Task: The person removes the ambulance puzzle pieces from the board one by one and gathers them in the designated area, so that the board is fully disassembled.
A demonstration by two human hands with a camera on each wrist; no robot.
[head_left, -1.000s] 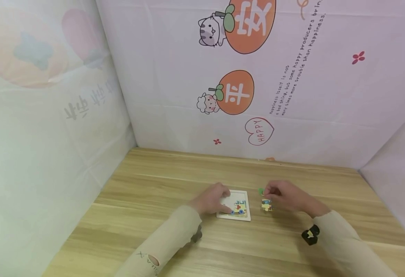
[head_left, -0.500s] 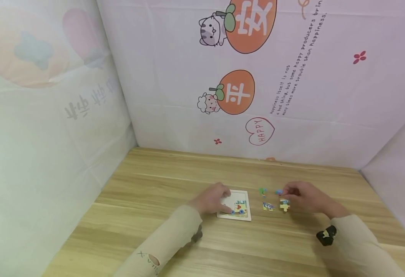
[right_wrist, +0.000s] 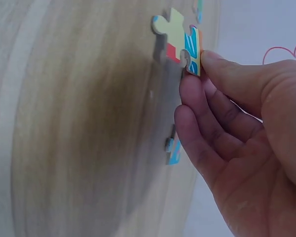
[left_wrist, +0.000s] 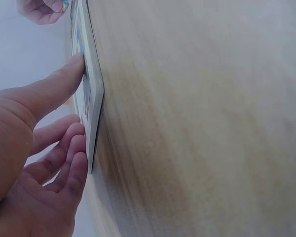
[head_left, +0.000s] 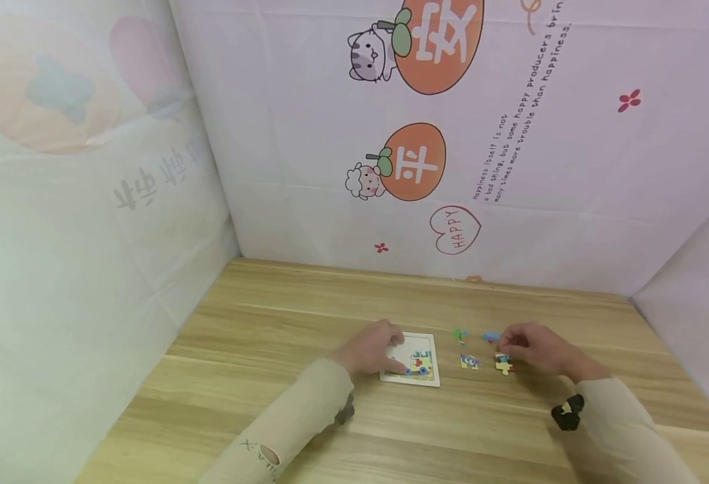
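My left hand [head_left: 369,347] rests on the left side of a white-framed puzzle board [head_left: 410,384]. Its thumb lies on the partly filled picture, and the other fingertips touch the board farther back, seen edge-on in the left wrist view. To the right, my right hand [head_left: 536,346] pinches a yellow and blue puzzle piece [right_wrist: 175,32] between thumb and fingers. This piece tilts up from the table in the right wrist view. Near it lie a blue piece [head_left: 490,336], a green piece [head_left: 460,334] and a piece with a round eye-like print [head_left: 469,361].
The wooden table [head_left: 306,302] meets a printed white cloth wall [head_left: 306,202] at the back. Another cloth side [head_left: 118,269] stands at the left. Both wrists carry dark camera mounts, such as the right one [head_left: 568,413].
My right hand has moved right, carrying the yellow and blue puzzle piece away from the board and exposing the eye-print and blue pieces. My left hand stays on the board.
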